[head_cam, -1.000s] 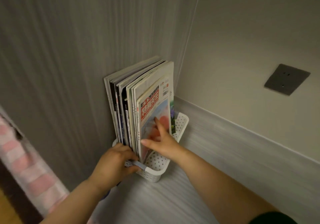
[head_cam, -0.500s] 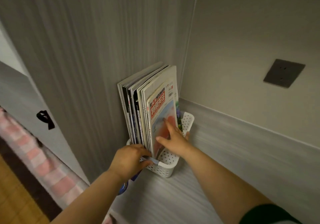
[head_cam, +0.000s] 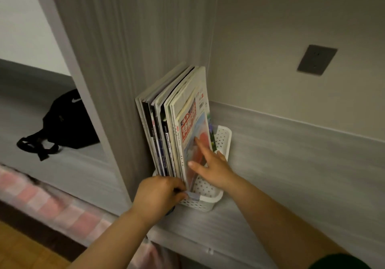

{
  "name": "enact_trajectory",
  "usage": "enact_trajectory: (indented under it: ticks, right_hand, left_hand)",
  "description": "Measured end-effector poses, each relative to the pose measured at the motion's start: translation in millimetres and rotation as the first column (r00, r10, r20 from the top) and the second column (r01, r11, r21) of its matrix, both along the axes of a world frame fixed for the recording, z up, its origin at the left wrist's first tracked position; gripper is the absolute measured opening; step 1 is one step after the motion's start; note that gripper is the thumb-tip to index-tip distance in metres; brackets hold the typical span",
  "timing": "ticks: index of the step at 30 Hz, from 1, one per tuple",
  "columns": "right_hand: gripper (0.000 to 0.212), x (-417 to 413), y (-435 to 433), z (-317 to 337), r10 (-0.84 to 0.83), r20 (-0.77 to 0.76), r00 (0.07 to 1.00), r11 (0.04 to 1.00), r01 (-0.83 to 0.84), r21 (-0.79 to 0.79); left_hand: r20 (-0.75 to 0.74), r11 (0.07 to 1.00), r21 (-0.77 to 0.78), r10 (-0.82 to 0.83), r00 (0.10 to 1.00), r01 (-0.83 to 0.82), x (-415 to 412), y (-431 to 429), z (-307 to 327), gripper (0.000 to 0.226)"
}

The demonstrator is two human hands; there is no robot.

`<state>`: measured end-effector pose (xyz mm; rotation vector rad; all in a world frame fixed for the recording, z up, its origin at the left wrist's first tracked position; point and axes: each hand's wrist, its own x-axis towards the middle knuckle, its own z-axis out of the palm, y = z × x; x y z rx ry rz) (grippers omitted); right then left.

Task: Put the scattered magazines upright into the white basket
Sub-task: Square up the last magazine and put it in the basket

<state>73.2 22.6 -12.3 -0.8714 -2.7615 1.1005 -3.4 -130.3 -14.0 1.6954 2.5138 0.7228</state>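
Note:
Several magazines (head_cam: 166, 123) stand upright in a white perforated basket (head_cam: 224, 137) on a grey shelf, leaning left against a grey wood-grain panel. The front one has a red title block and a pink picture (head_cam: 192, 127). My right hand (head_cam: 210, 164) lies flat on that front cover with straight fingers. My left hand (head_cam: 160, 193) grips the basket's near left rim, fingers curled over a small blue tab. The basket's left wall is hidden behind my left hand and the magazines.
The grey shelf (head_cam: 281, 164) runs to the right of the basket, below a beige wall with a dark socket plate (head_cam: 316, 59). A black bag (head_cam: 66, 121) lies on the floor at left. A pink checked cloth (head_cam: 41, 200) sits below left.
The view has shifted, so the basket now sits lower right and the floor and black bag show at left. Both hands keep their places on the basket and front magazine.

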Motion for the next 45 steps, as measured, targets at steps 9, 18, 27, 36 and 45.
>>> enact_trajectory:
  ticks: [9,18,27,36,45]
  right_hand:
    - [0.071,17.5,-40.3,1.5,0.043,-0.069,0.997,0.999,-0.041,0.033]
    - [0.069,25.5,-58.4,3.4,0.045,-0.069,0.997,0.998,-0.041,0.058]
    - [0.069,25.5,-57.7,-1.0,-0.13,-0.306,0.943,0.991,0.137,0.002]
    - [0.06,23.8,-46.8,-4.7,-0.592,-0.347,0.728,0.755,0.35,-0.554]
    - [0.046,16.6,-43.7,-10.4,-0.72,-0.287,0.632,0.589,0.337,-0.735]
  left_hand:
    - [-0.141,0.993,0.049,-0.097,0.985,0.105,18.0,-44.0,8.9,0.029]
    - [-0.144,0.99,0.09,-0.096,0.985,0.11,25.3,-59.6,4.3,0.03]
    - [0.817,0.747,0.231,0.199,0.542,-0.624,42.6,-79.0,-15.2,0.031]
    - [0.997,0.797,-0.074,0.052,-0.054,-0.6,45.7,-61.7,-15.8,0.025]
    - [0.999,0.773,-0.016,0.031,0.013,-0.634,46.3,-55.1,-22.0,0.018]
